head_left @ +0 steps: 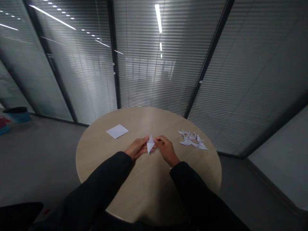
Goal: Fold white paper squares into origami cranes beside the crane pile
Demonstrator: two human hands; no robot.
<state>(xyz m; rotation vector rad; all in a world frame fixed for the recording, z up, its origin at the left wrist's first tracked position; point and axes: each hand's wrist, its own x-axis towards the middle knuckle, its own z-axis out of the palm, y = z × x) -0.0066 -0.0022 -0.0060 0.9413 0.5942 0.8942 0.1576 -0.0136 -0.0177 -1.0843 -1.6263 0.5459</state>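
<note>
A small white folded paper (150, 145), diamond-shaped with a crease across it, is held between both hands above the table. My left hand (137, 147) grips its left side, thumb in front and fingers behind and below. On the other side, the fingertips of my right hand (166, 148) pinch the paper's right edge. To the left lies a flat white sheet of paper (117, 131). Several folded paper cranes (190, 139) are bunched together on the right part of the table.
The round wooden table (141, 118) stands close to a glass partition with blinds (156, 80). A blue bin with a dark rim (19, 116) is on the floor at far left. A dark object, perhaps a chair (20, 213), shows at the lower left.
</note>
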